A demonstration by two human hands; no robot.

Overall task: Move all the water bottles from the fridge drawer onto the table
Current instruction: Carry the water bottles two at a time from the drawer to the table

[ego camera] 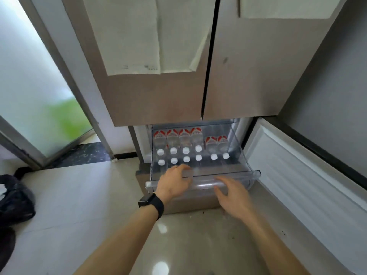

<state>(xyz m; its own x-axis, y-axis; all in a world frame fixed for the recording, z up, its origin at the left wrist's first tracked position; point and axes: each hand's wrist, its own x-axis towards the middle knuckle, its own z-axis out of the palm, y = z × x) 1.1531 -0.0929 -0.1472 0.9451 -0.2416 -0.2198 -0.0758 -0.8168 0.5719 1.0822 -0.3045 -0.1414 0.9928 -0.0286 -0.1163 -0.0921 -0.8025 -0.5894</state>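
A clear plastic fridge drawer [246, 174] is pulled out below the closed upper doors. Inside it lie several water bottles [185, 138] with white caps and red-and-white labels, caps pointing toward me, stacked in two layers. My left hand [174, 182], with a black watch on the wrist, grips the drawer's front rim left of centre, fingers curled over the edge. My right hand [231, 190] hovers in front of the drawer's front wall, fingers spread and straight, holding nothing; it is blurred. No table is in view.
The lower fridge door [305, 169] stands swung open on the right. A black bag [14, 197] lies on the pale tiled floor at the left. A frosted glass door [33, 92] stands at the left behind it.
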